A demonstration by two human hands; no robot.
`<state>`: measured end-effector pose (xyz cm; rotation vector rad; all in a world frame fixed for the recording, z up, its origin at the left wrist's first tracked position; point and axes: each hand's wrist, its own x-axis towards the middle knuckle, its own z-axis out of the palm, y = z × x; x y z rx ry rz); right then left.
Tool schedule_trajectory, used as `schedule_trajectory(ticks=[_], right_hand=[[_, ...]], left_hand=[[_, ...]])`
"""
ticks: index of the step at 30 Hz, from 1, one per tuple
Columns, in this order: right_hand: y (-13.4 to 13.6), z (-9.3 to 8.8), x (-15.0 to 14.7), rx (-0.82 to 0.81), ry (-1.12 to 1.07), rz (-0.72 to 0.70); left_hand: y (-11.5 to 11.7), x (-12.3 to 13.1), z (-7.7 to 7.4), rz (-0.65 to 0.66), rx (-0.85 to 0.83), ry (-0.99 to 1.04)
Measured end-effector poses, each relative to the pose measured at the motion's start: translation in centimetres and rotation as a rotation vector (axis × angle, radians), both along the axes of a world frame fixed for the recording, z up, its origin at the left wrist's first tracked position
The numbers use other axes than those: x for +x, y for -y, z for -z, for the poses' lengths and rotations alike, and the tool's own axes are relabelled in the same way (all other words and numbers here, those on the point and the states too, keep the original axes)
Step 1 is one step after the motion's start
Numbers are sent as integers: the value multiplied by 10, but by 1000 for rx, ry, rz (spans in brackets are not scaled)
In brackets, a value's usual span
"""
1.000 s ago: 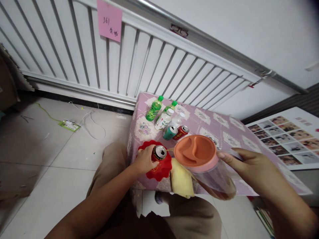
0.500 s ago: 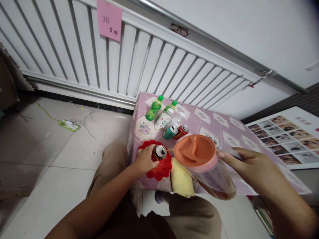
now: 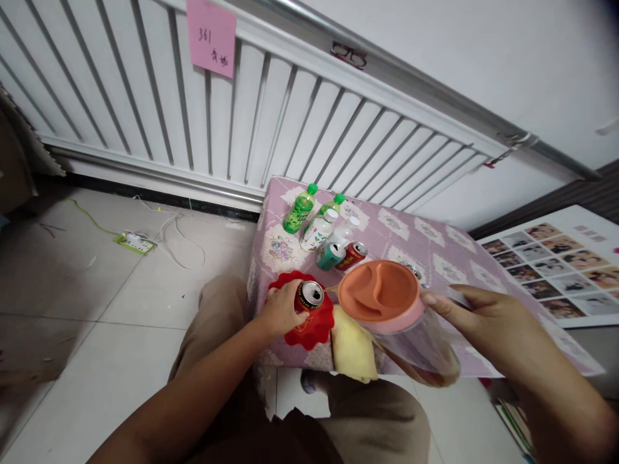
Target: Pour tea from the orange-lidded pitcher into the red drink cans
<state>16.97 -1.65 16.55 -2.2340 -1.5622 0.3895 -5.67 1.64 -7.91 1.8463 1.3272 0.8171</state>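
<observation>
My left hand (image 3: 283, 308) is wrapped round an opened drink can (image 3: 312, 294), dark red with a silver top, upright over a red scalloped tray (image 3: 316, 332). With my right hand (image 3: 476, 316) I grip the handle of a clear pitcher (image 3: 428, 345) that has an orange lid (image 3: 380, 293). The pitcher is tilted to the left, with brownish liquid along its lower side. A thin stream runs from the lid's spout toward the can's opening. Beside the tray, under the spout side, lies a folded yellow cloth (image 3: 353, 345).
Behind the tray stand green bottles (image 3: 298, 209), a white-labelled bottle (image 3: 319, 231), a teal can (image 3: 331, 256) and a red can (image 3: 354, 254). Another can (image 3: 413, 270) is partly hidden by the pitcher. The purple patterned tablecloth (image 3: 454, 241) ends near my knees. A radiator (image 3: 271, 116) lines the wall.
Almost nothing differs. Both hands hold their positions, the pitcher stays tilted, and the stream continues between the spout and the can.
</observation>
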Motion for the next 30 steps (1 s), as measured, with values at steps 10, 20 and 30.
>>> schedule_trajectory(ticks=[10, 20, 30], right_hand=[[-1, 1, 3, -35, -9, 24], [0, -4, -8, -36, 1, 48], [-4, -3, -6, -71, 36, 53]], left_hand=[[1, -1, -5, 6, -35, -12], [0, -2, -5, 3, -42, -10], [-1, -1, 0, 4, -14, -13]])
